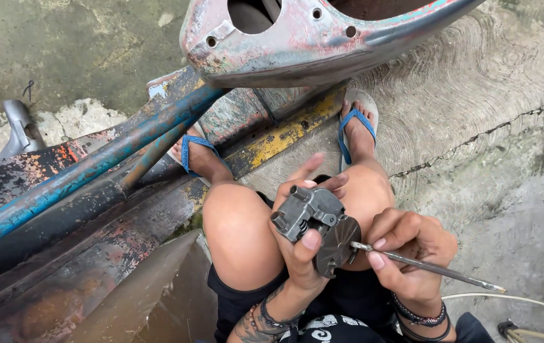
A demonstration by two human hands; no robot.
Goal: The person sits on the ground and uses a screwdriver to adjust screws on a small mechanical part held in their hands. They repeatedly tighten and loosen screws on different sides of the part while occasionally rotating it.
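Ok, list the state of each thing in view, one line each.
Left hand: gripping the grey metal part, thumb on top.
Right hand: pinching the thin metal rod, its tip against the part's round finned disc.
Painted metal frame: rusted, paint peeling.
Blue sandals: worn on both feet.

just one view here, a head cam worn by the person, looking pretty much straight down over their own lap. it's close in: the left hand (304, 244) and right hand (408, 251) sit low and centre, knees right under them, sandalled feet further up. the concrete floor (507, 159) fills the right side, a rusty painted metal frame (81, 171) cuts across the left and top. there's no second view to overlap with.
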